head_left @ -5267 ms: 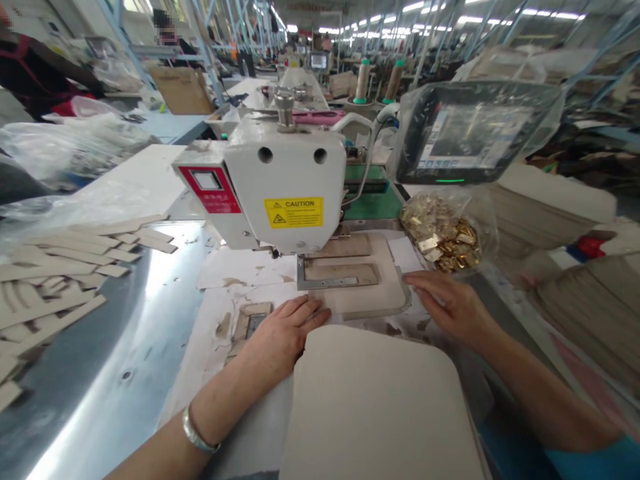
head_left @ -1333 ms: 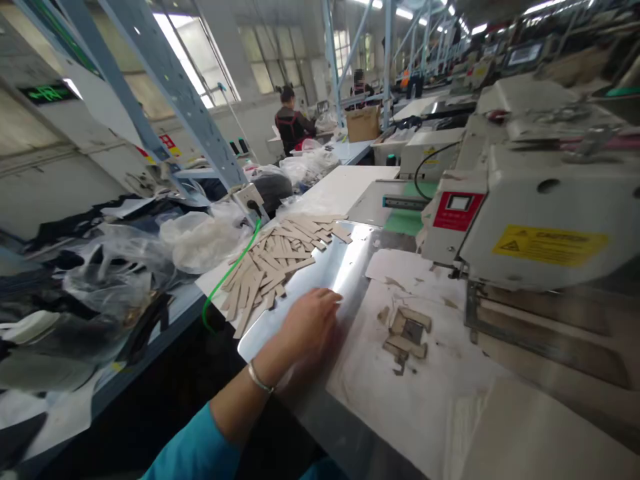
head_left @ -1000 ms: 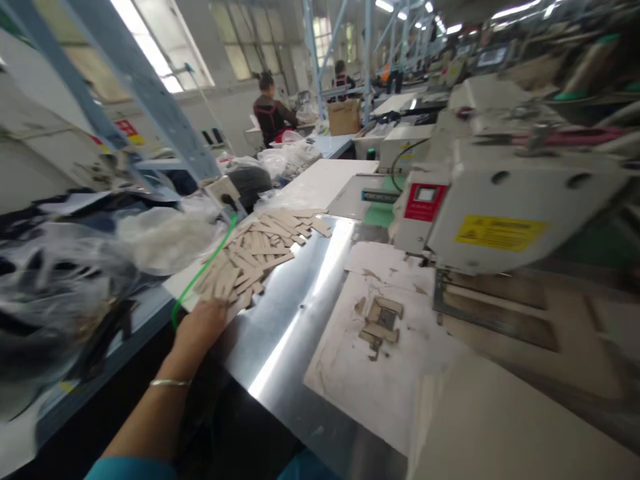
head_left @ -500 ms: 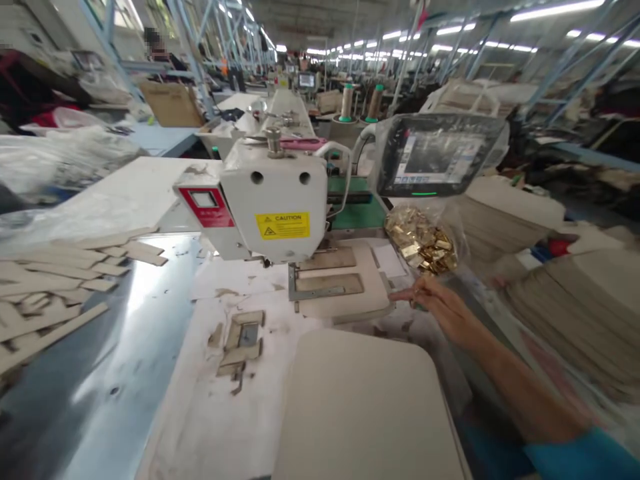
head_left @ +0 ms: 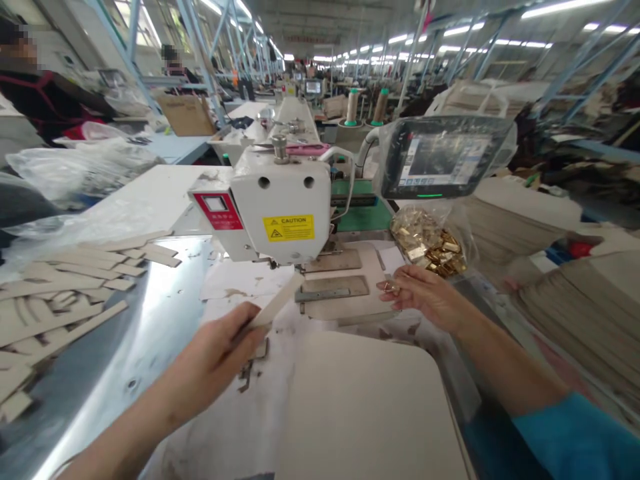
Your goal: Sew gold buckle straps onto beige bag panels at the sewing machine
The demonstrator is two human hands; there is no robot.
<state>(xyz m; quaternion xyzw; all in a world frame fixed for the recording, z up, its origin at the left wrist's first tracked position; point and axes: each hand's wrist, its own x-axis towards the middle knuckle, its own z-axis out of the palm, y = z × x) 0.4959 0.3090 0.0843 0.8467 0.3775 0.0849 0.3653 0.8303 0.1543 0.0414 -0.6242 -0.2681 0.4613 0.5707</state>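
Beige was the strip [head_left: 280, 301] pinched between thumb and fingers of the left hand [head_left: 217, 357], in front of the sewing machine [head_left: 283, 193] and to its left. To the machine's front right, the right hand [head_left: 425, 293] gripped a small metal piece [head_left: 391, 287] in its fingertips, by the panel [head_left: 373, 263]. A bag of gold pieces [head_left: 431, 244] sat right of the machine; loose strips [head_left: 67, 280] lay left of it.

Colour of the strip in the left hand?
The strip is beige, clearest in the head view.
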